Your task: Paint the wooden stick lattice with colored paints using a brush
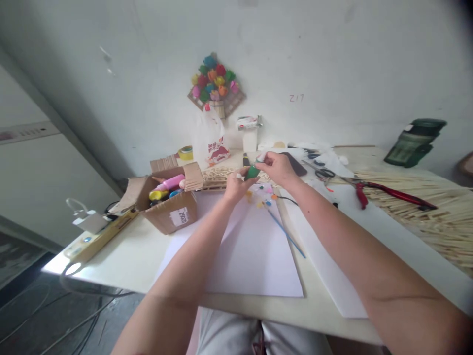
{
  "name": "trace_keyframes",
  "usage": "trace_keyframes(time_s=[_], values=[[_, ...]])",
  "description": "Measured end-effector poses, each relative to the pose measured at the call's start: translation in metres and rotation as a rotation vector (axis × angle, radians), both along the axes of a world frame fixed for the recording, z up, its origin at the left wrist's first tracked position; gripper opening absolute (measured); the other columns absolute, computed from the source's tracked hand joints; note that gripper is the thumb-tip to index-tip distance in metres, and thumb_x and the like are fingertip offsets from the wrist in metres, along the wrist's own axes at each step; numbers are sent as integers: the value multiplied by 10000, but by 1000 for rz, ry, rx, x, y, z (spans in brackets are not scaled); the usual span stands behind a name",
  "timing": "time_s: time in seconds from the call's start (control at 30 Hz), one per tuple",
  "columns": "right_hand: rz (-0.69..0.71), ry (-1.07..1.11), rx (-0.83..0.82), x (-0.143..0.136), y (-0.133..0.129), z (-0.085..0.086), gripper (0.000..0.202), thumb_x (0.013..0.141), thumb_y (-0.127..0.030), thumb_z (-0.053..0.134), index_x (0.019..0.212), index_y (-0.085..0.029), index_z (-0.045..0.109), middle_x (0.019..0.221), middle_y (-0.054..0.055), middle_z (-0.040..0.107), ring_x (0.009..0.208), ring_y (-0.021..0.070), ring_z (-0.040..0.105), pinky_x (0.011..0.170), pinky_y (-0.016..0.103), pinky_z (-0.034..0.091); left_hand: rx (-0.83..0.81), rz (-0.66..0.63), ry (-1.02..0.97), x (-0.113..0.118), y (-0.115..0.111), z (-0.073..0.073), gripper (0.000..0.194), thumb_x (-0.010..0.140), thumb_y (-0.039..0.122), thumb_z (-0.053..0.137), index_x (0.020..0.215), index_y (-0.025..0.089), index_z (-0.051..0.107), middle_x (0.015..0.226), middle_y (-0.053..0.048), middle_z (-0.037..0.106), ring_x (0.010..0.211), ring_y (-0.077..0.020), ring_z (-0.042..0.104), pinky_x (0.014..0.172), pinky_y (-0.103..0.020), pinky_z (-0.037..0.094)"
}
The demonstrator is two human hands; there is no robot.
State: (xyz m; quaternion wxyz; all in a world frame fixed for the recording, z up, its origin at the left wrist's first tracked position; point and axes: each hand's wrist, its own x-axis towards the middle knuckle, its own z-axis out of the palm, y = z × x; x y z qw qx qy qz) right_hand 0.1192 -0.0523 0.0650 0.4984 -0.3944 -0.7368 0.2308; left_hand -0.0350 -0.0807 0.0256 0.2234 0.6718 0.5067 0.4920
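A small green bottle (252, 172) is held tilted above the far part of a white sheet (254, 246). My left hand (237, 186) has its fingers wrapped round the bottle's body. At the bottle's pale top, the fingertips of my right hand (275, 167) are pinched together. Dabs of paint, among them a blue one (268, 203) and an orange one (274, 197), lie on the sheet just below the hands. A blue brush (286, 234) rests across the sheet's right edge.
An open cardboard box (168, 219) of paint bottles stands left, beside a power strip (99, 236). Scissors (325, 173), red-handled pliers (399, 193) and many wooden sticks (424, 217) lie right. A plastic bag (210, 138) stands behind; a green bottle-shaped container (416, 143) is far right.
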Motion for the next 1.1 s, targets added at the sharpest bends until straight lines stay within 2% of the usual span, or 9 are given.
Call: trace_keyframes(time_s=[0.2,0.3,0.37,0.43,0.53,0.67,0.87,0.97,1.1], values=[[6,65,110,-24,-17,35,152,720,-315,671,768,-175,639,683,12,626,692,167,568,694,309,432,233,305,-68,-5,-49,19,415,773,233,634,1184,177,651,1202,-104,670,1192,-256,571,1043,-364,396],[36,123,182,-46,-27,54,173,755,-329,649,829,-173,654,716,14,622,734,173,576,703,308,437,394,427,-91,-18,-81,31,402,805,163,534,1194,190,634,1222,-95,656,1169,-219,584,1030,-351,416],[89,145,227,-68,-34,61,177,764,-325,647,857,-175,660,728,8,618,749,171,583,700,300,442,492,579,-115,-33,-99,36,344,826,166,491,1127,196,656,1142,-78,680,1111,-199,605,1013,-351,427],[149,144,266,-96,-44,64,176,768,-310,648,883,-177,662,733,1,627,747,162,589,691,287,445,563,770,-164,-54,-112,39,277,820,174,478,1011,193,678,1007,-58,697,1008,-186,626,976,-354,443],[196,50,287,-138,-61,63,164,765,-290,660,887,-181,670,723,-8,654,721,146,596,687,268,440,562,963,-270,-88,-127,41,255,778,160,479,943,200,669,913,-30,670,958,-172,611,941,-340,451],[185,-188,290,-182,-80,59,157,773,-293,655,906,-215,686,793,-8,701,764,149,618,698,259,421,594,1226,-437,-126,-144,40,224,716,170,531,910,204,636,962,-21,591,1007,-181,559,964,-351,423],[203,-565,301,-216,-93,44,205,815,-346,608,949,-231,712,945,43,735,881,195,643,734,286,414,557,1208,-744,-144,-160,26,345,678,153,591,999,224,487,980,-4,474,1000,-165,505,992,-371,400],[264,-661,336,-219,-99,37,257,812,-325,614,1036,-251,717,1009,63,729,942,214,637,783,303,420,552,1190,-904,-142,-161,25,394,675,133,612,997,241,412,986,4,446,985,-147,504,986,-357,415],[369,-720,385,-212,-103,39,318,793,-251,603,1083,-286,728,1010,64,727,1014,224,613,916,344,401,516,1175,-1128,-143,-159,29,428,677,119,642,969,242,355,967,14,418,969,-124,525,958,-312,448]])
